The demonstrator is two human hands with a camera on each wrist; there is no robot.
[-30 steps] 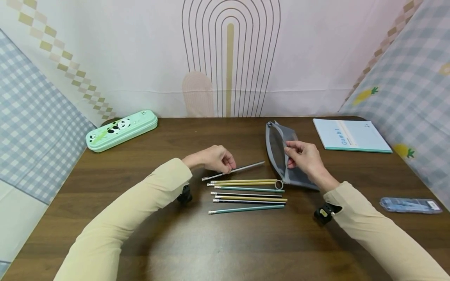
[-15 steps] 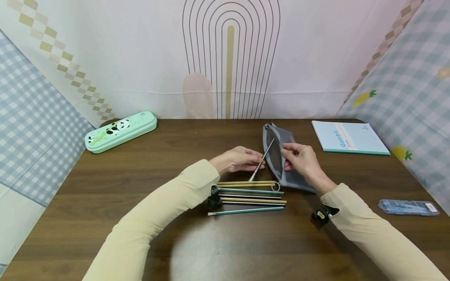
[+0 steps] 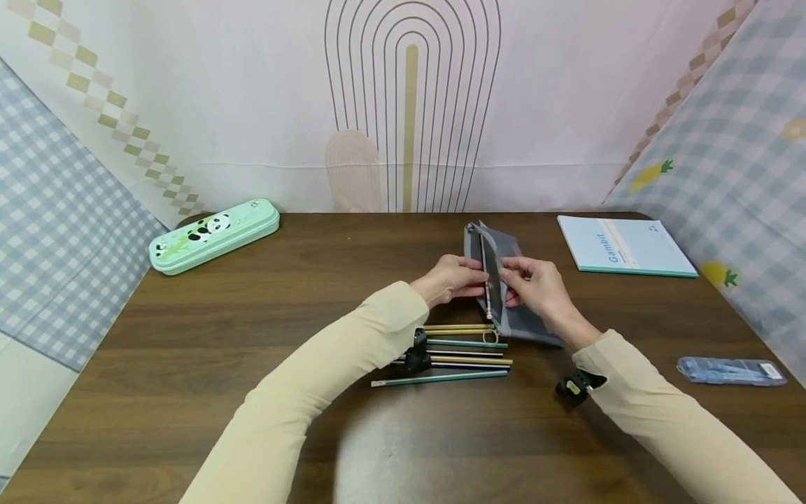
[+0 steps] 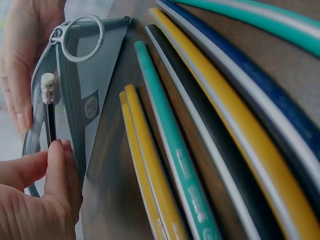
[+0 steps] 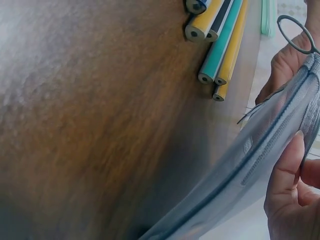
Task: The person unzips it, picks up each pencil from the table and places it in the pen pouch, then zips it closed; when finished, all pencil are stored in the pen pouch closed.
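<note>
My left hand (image 3: pixel 448 281) pinches a black pencil (image 4: pixel 49 117) between thumb and fingers. Its white eraser end points toward me, and the pencil lies within the open mouth of a grey zip pouch (image 3: pixel 532 322). My right hand (image 3: pixel 540 288) grips the pouch's near-right edge and holds the mouth apart. A metal ring (image 4: pixel 102 42) hangs from the zip pull. Just in front of the pouch lie several pencils in a row: yellow pencils (image 4: pixel 137 135), a teal pencil (image 4: pixel 165 150), a black one, a navy one and a separate teal pencil (image 3: pixel 441 379) nearest me.
A mint pencil case (image 3: pixel 217 236) with a panda print stands at the back left. At the back right lies a light blue notebook (image 3: pixel 626 245). A clear blue plastic box (image 3: pixel 730 371) sits near the right edge of the wooden table (image 3: pixel 189 392). Cloth hangs behind.
My left hand has lifted the pencil off the table, carried it right and turned it from crosswise to lengthwise, into the pouch's mouth. The right hand keeps hold of the pouch, shifting slightly left.
</note>
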